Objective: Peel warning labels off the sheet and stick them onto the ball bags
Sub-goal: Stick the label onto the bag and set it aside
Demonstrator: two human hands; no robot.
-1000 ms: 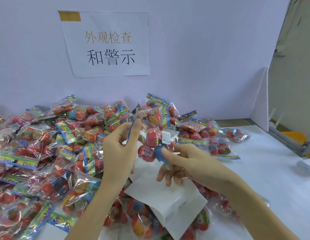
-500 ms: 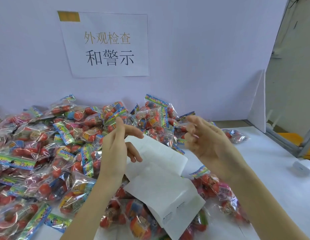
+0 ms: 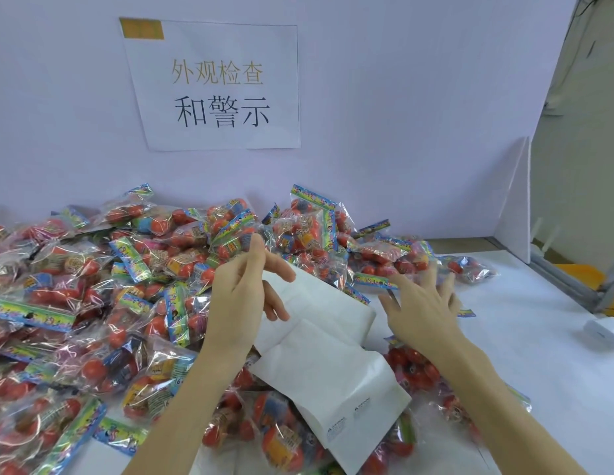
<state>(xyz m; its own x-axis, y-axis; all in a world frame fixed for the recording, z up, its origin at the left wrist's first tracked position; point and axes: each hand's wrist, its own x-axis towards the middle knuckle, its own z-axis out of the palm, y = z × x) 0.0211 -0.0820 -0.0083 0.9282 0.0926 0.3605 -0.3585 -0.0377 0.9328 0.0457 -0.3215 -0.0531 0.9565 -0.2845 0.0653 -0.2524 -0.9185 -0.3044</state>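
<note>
The label sheet [image 3: 319, 358], a folded white strip with a few small warning labels [image 3: 348, 418] near its lower end, lies across the ball bags [image 3: 103, 303] heaped on the white surface [image 3: 539, 354]; the left hand [image 3: 244, 296] is raised at the sheet's upper edge, fingers loosely curled, and I cannot tell whether it pinches the paper; the right hand [image 3: 424, 303] reaches flat and open, fingers spread, over the bags just right of the sheet; a paper sign [image 3: 216, 87] hangs on the wall behind.
</note>
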